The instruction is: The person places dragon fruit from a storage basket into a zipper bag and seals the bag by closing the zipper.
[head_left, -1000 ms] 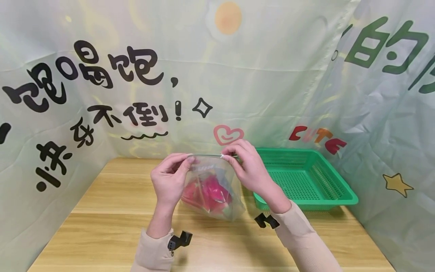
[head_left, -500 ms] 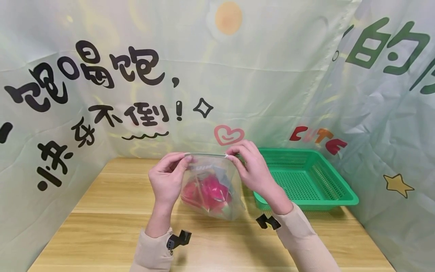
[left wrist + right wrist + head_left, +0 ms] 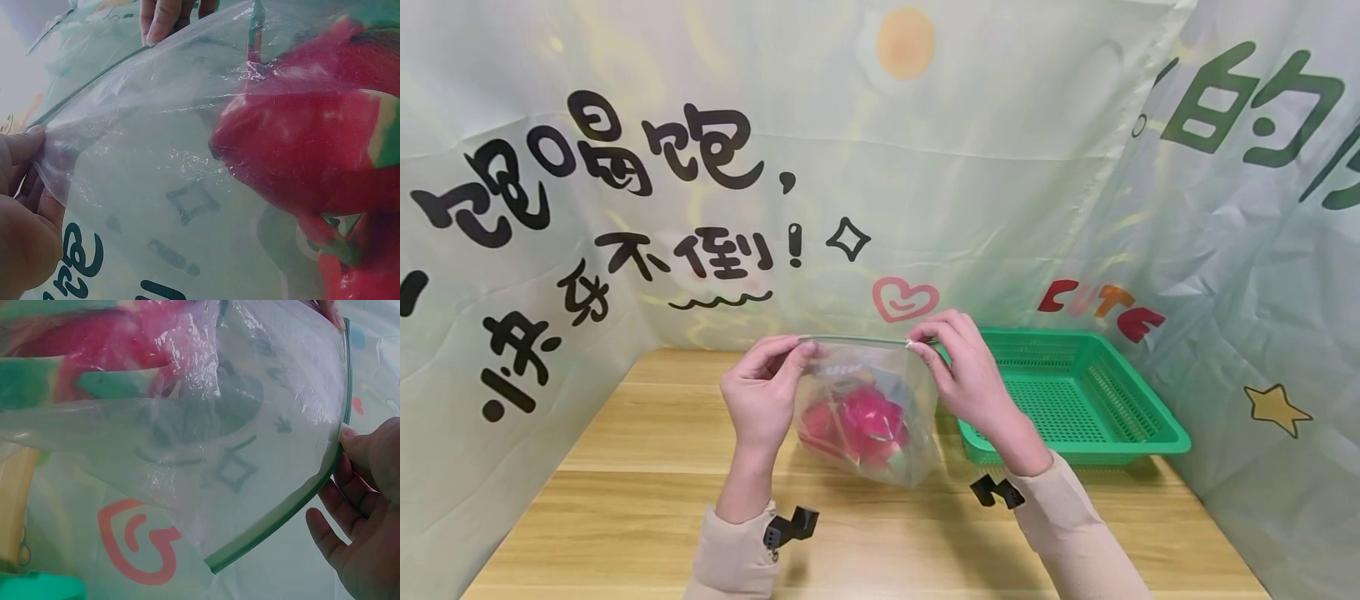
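Note:
A clear zip bag point(image 3: 921, 442) stands upright over the table, its mouth edged by a green strip point(image 3: 259, 544). Inside lie red dragon fruits with green tips point(image 3: 872, 417), seen large in the left wrist view as well. My left hand point(image 3: 763, 392) pinches the strip's left end between thumb and fingers. Toward the right end, my right hand point(image 3: 966, 371) pinches the same strip, a small white piece showing at its fingertips. In the right wrist view the strip runs on past the thumb to a free corner.
A green perforated plastic basket point(image 3: 1150, 429) sits to the right, behind my right forearm. Printed cloth walls point(image 3: 1000, 167) enclose the wooden table point(image 3: 625, 517) at the back and sides. Small black devices hang at both cuffs.
My right hand has slid right along the green strip, and my left hand has drifted slightly left. A longer stretch of strip shows between them. The basket has stayed put.

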`<state>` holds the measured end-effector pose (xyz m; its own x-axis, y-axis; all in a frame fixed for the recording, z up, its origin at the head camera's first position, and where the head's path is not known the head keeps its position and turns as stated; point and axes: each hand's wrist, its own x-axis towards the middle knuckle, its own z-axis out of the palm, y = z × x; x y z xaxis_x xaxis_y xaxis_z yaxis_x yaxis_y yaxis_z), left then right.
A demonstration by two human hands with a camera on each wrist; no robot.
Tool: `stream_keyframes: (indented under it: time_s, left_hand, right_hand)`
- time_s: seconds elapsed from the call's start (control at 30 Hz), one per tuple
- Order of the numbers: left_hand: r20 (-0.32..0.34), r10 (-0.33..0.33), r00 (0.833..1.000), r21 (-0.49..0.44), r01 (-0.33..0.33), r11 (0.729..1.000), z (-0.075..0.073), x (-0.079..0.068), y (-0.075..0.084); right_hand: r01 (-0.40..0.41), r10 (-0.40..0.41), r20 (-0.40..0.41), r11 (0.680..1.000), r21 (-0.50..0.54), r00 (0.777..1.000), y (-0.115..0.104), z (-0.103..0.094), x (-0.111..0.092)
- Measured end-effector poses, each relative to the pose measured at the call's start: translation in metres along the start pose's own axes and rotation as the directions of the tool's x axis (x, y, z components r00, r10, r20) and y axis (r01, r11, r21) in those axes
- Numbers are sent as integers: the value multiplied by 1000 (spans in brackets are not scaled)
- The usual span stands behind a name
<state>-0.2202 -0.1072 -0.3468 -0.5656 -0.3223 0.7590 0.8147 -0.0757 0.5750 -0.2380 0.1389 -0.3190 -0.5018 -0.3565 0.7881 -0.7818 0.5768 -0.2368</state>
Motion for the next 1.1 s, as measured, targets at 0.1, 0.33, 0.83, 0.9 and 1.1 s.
stream_keyframes:
  time_s: [0.1, 0.33, 0.83, 0.9, 1.1]
  left_hand:
    - [-4, -3, 1000, 10, 3, 1000, -1, 1, 0]
    - [-9, -13, 1000, -13, 13, 1000, -3, 0, -1]
    - [-22, -26, 999, -60, 25, 998, -7, 2, -3]
    - [-29, -31, 999, -60, 30, 998, -8, 2, -3]
    - [-35, -47, 998, -75, 44, 996, -8, 2, -2]
  right_hand:
    - [1, -1, -5, 1000, -3, 1000, 1, -1, -1]
    - [-17, 17, 9, 1000, -12, 1000, 3, -4, -4]
    - [-25, 25, -2, 1000, -15, 1000, 12, -12, -14]
    - [-37, 37, -7, 999, -15, 999, 14, -13, -15]
    - [-54, 54, -10, 998, -19, 998, 20, -17, -20]
